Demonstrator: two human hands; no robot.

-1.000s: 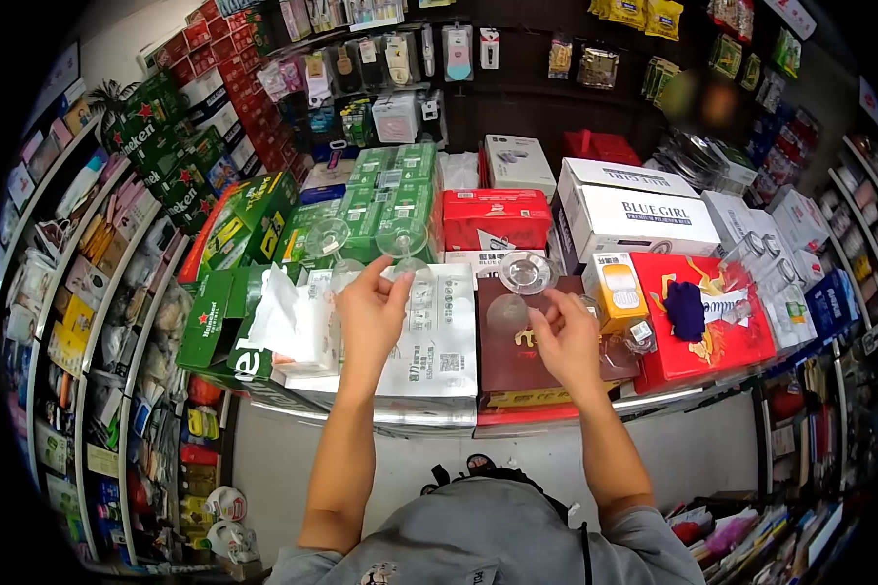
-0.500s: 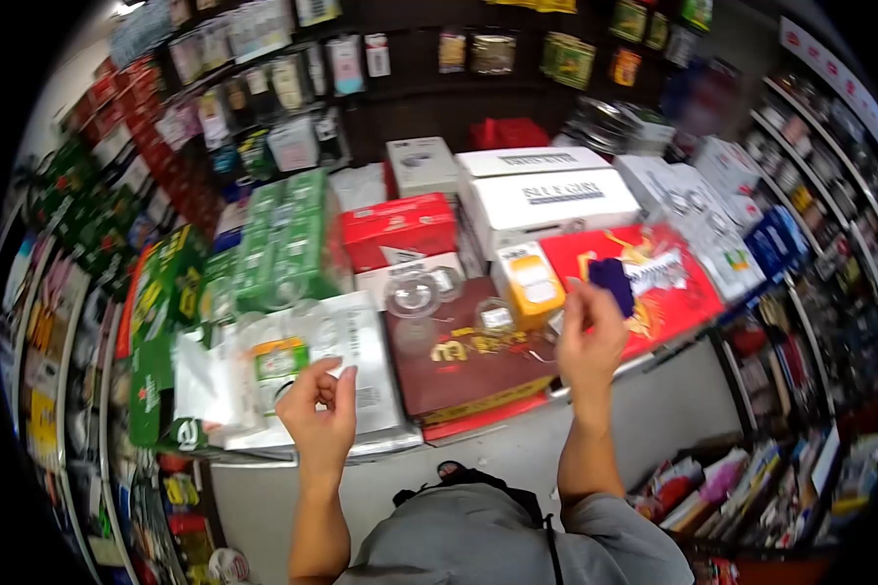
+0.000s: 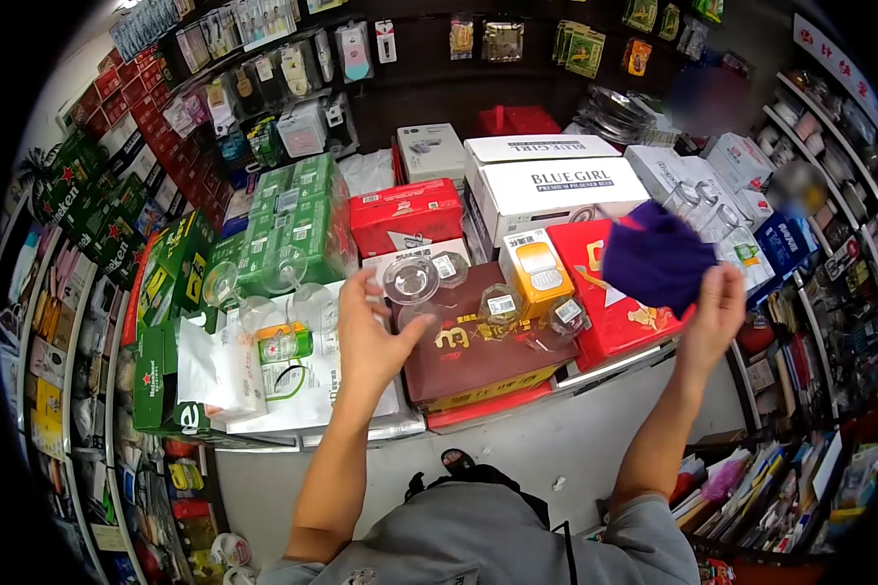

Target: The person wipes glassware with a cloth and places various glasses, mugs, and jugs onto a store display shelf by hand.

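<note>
head view shows, at the left end, a green box (image 3: 154,378) with a white tissue pack (image 3: 222,375) beside it, then clear glasses (image 3: 222,284) near a white carton (image 3: 314,402). they look easy to tip, so the left forearm does well to keep clear of them.

next comes the left hand (image 3: 373,336), thumb and fingers spread apart in a wide curve about the side of the round glass (image 3: 412,280), which is over the left part of the brown carton (image 3: 488,363). whether skin meets glass i cannot tell. a gentle, even closing from both sides should suit such a clear, probably slippery thing, and a straight lift would spare the labelled cup (image 3: 449,268) just to its right. more small cups (image 3: 500,307) sit further along the brown carton, by the yellow box (image 3: 537,276), another reason not to drag anything sideways.

further right, the purple cloth (image 3: 658,261) is held up above the red box (image 3: 605,327), draped wide. at its right edge is the right hand (image 3: 714,314), fingers pinched together on the fabric. that hold leaves most of the cloth loose; gathering a little more into the palm would give better control and keep the hanging part from catching the cups.
</note>
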